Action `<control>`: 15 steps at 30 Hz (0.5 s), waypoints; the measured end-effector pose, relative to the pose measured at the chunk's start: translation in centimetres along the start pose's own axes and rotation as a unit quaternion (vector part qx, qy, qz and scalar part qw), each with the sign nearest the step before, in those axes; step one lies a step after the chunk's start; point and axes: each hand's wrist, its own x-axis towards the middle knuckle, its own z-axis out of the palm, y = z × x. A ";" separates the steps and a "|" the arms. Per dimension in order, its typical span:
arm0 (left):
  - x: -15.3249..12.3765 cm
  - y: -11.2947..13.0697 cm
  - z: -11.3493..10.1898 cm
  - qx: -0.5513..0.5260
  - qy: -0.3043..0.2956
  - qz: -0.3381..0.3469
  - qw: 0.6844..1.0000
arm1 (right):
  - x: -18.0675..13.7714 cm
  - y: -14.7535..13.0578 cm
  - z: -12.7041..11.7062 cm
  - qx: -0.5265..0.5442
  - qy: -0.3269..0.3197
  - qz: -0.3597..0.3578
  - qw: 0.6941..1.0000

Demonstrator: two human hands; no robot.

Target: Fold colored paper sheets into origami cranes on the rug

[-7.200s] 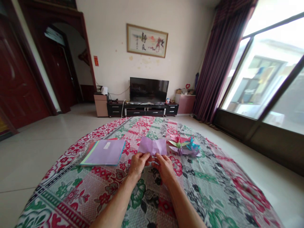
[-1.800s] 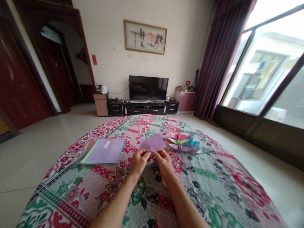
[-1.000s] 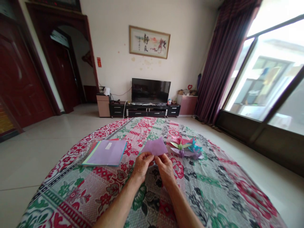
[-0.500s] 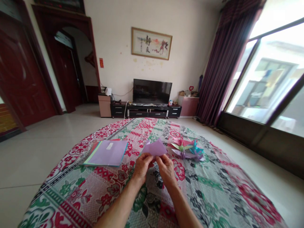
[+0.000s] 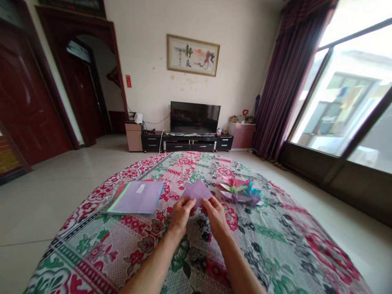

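Note:
A folded sheet of purple paper (image 5: 197,190) stands up just above the table, its point facing away from me. My left hand (image 5: 181,214) pinches its near left edge. My right hand (image 5: 215,214) pinches its near right edge, fingers closed on the paper. Both hands hover over the round table with a floral cloth (image 5: 128,241). A stack of coloured paper sheets (image 5: 136,197) with a purple sheet on top lies to the left of my hands. Several folded paper cranes (image 5: 241,190) sit to the right.
Beyond the table are a tiled floor (image 5: 55,183), a TV (image 5: 195,117) on a low dark cabinet (image 5: 186,142), a framed picture, dark wooden doors on the left and a large window with purple curtains (image 5: 281,81) on the right.
The purple paper went from a wide creased rectangle to a smaller, pointed folded shape. My hands stayed together at its near edge; the view shifted slightly.

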 end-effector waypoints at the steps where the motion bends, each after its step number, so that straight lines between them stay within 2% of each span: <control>1: 0.0 0.0 0.0 0.005 -0.004 0.001 1.000 | 0.1 0.3 -0.1 0.007 0.000 0.004 1.000; 4: 0.0 0.0 -0.2 0.032 -0.014 0.010 0.999 | 0.3 0.9 -0.3 0.018 0.001 0.011 1.000; 10: -0.2 0.2 -0.3 0.093 -0.031 0.073 0.993 | 0.2 1.1 -0.3 0.022 0.003 0.004 1.000; 15: -0.5 0.5 -0.2 0.070 -0.064 0.077 0.993 | -0.2 0.6 -0.2 0.122 -0.029 0.054 0.991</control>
